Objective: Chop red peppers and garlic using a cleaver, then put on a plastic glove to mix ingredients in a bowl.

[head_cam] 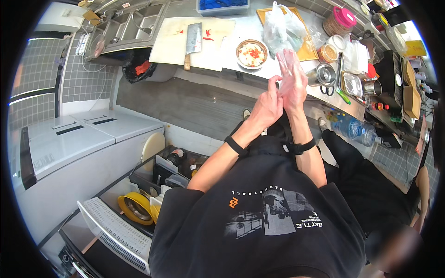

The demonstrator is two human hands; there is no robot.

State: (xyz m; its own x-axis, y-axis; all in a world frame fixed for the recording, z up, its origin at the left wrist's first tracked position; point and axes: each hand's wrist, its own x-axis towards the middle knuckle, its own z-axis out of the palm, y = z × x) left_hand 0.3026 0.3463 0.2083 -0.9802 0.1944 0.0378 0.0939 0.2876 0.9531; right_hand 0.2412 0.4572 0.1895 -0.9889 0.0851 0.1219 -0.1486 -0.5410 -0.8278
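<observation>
A clear disposable plastic glove [287, 74] covers the fingers and part of the palm of my right hand [294, 88], which is held up with its fingers extended. My left hand [268, 106] pinches the glove near its lower edge, beside the right palm. Just left of the hands, a bowl [251, 54] of pale food topped with sliced red chili stands near the counter's front edge. Behind my fingers sits a white plastic bag [283, 29] with its contents hidden. Farther left a cleaver [193, 38] lies on a white cutting board [165, 45], with red chili pieces [208, 34] beside its blade.
A steel double sink [130, 26] adjoins the board. Jars, a steel pot [325, 74] and scissors [326, 91] crowd the counter's right. Below are a black-lined bin [139, 67] and water bottles [358, 130]. Another person in black [375, 180] is at my right; a chest freezer [94, 128] stands left.
</observation>
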